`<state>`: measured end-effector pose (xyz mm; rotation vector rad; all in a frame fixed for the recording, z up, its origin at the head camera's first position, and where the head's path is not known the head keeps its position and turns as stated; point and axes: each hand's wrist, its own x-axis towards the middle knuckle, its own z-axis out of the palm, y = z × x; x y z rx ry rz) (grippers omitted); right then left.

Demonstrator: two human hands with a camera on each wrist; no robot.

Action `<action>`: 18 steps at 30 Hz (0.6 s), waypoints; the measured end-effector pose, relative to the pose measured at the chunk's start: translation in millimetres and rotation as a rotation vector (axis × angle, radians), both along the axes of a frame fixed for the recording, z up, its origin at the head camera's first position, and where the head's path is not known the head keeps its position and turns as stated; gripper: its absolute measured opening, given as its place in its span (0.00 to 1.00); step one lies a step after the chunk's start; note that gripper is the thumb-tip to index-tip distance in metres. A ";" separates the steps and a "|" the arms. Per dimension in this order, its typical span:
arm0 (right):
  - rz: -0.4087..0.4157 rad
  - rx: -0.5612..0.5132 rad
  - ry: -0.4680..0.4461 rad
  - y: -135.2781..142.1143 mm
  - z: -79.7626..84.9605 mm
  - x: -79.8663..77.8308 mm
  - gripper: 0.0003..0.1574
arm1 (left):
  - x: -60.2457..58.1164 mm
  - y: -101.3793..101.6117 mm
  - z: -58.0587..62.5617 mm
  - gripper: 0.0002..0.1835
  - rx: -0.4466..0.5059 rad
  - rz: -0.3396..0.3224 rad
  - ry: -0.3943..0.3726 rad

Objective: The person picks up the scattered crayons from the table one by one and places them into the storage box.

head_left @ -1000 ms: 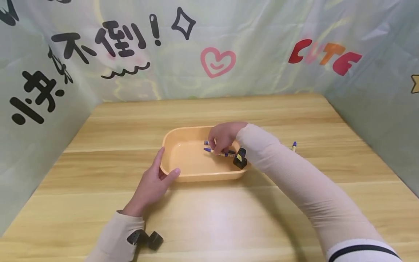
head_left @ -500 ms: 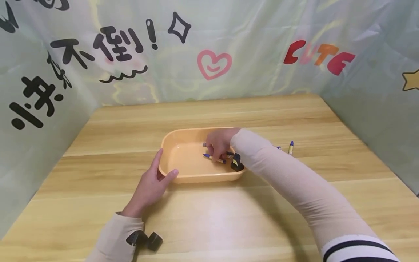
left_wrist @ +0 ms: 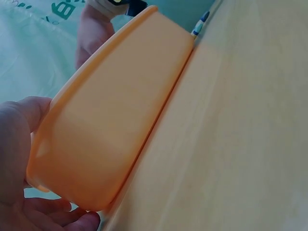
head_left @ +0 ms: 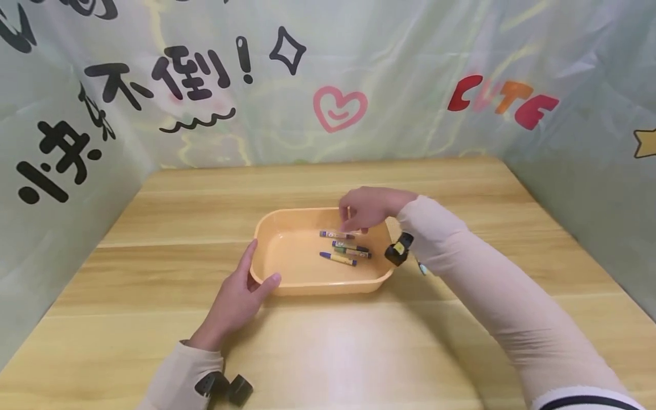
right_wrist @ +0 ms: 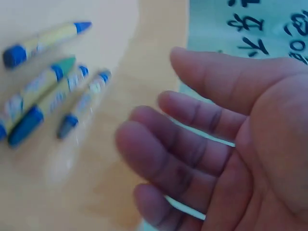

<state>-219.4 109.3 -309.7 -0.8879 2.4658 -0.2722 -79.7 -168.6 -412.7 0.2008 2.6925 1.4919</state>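
Observation:
A shallow orange plastic tray (head_left: 325,288) sits on the table. My left hand (head_left: 233,304) grips its near left corner; in the left wrist view the thumb is at the rim and the fingers curl along the outer wall. Several crayons lie in the tray's right half: a blue-tipped crayon (head_left: 338,259) in front, a green crayon (right_wrist: 36,94) and darker ones behind it. Above the tray's far right side hovers my right hand (head_left: 371,208). Its fingers are loosely bent, apart from the thumb, with nothing between them in the right wrist view.
Outside the tray, a crayon (head_left: 422,267) lies on the wooden table (head_left: 328,347), partly hidden by my right forearm. Printed cloth (head_left: 400,85) walls the table at the back and both sides. A small black camera (head_left: 398,249) is strapped to my right wrist.
My right hand has let go of the blue-tipped crayon, which now lies among the others, and has risen up and right. The left hand has stayed on the tray's corner.

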 end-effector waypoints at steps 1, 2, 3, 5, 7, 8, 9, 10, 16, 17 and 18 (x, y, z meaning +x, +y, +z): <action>-0.011 -0.025 0.018 6.3 2.0 -0.5 0.10 | 0.7 0.0 -0.7 0.48 0.006 0.000 -0.003; -0.029 -0.053 0.035 12.9 4.2 -1.0 0.10 | 1.3 0.0 -1.1 0.48 0.010 0.001 -0.006; -0.042 -0.083 0.059 19.9 5.6 -2.2 0.09 | 1.7 0.1 -1.4 0.48 0.013 0.002 -0.006; -0.078 -0.119 0.107 33.9 9.3 -3.5 0.09 | 2.0 0.4 -1.3 0.48 0.017 0.003 -0.004; -0.119 -0.137 0.144 48.4 10.8 -4.7 0.09 | 1.8 0.4 -0.9 0.48 0.014 0.003 -0.001; -0.138 -0.143 0.153 55.5 11.0 -4.8 0.09 | 1.7 0.5 -0.5 0.48 0.013 0.002 -0.001; -0.158 -0.145 0.156 62.3 10.8 -4.7 0.10 | 1.6 0.4 -0.1 0.48 0.012 0.001 0.000; -0.180 -0.142 0.149 68.9 10.4 -3.9 0.10 | 1.5 0.2 -0.1 0.48 0.010 0.002 -0.002; -0.294 -0.101 0.096 108.1 0.8 2.3 0.12 | 1.3 -1.2 -0.5 0.48 0.018 0.006 -0.008; -0.312 -0.086 0.093 114.7 -1.8 3.3 0.12 | 1.4 -1.3 -1.0 0.48 0.020 0.005 -0.012; -0.330 -0.069 0.093 121.2 -4.5 4.4 0.13 | 1.4 -1.3 -1.8 0.48 0.020 0.004 -0.014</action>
